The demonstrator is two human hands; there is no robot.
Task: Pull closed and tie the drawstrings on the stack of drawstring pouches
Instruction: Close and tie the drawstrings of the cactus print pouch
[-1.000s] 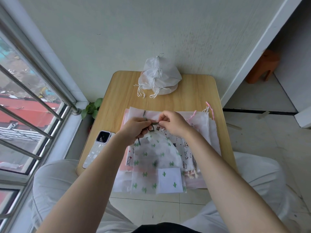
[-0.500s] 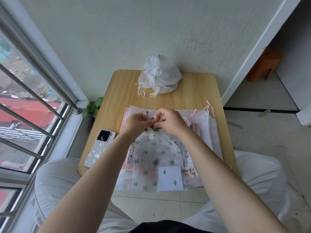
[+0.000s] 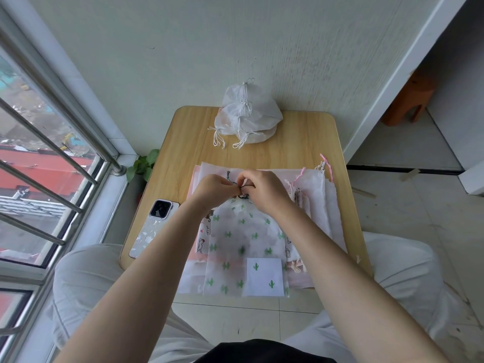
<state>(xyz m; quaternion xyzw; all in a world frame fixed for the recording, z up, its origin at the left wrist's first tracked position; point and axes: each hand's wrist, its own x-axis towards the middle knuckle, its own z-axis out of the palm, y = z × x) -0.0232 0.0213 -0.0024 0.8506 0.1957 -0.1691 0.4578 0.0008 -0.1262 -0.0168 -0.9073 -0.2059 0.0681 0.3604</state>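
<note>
Pinched between the fingertips of both hands is the dark drawstring (image 3: 243,190) at the neck of the cactus-print pouch (image 3: 242,239). The left hand (image 3: 213,188) and right hand (image 3: 264,191) meet knuckle to knuckle over the gathered mouth, fingers curled tight on the cord; the cord itself is mostly hidden between them, so whether a knot is already formed is hard to tell, though it looks like one is being worked.

Judging by the bunched, narrowed top of the pouch, the pulling-closed is done and the tying is in hand. The next move would call for drawing the two cord ends apart to snug the knot against the neck, then laying this pouch aside and taking up the next.

The cactus-print pouch lies flat on top of the stack of untied pouches (image 3: 319,205), at the near half of the wooden table (image 3: 301,142). Its long axis runs from the person toward the wall, with the cinched mouth pointing away and the square bottom hanging over the near table edge.

Beyond, at the far edge by the wall, sits a heap of white tied pouches (image 3: 248,119), well apart from the stack. A phone (image 3: 154,229) lies face down just beside the left forearm, and a small green plant (image 3: 142,165) shows by the window.
</note>
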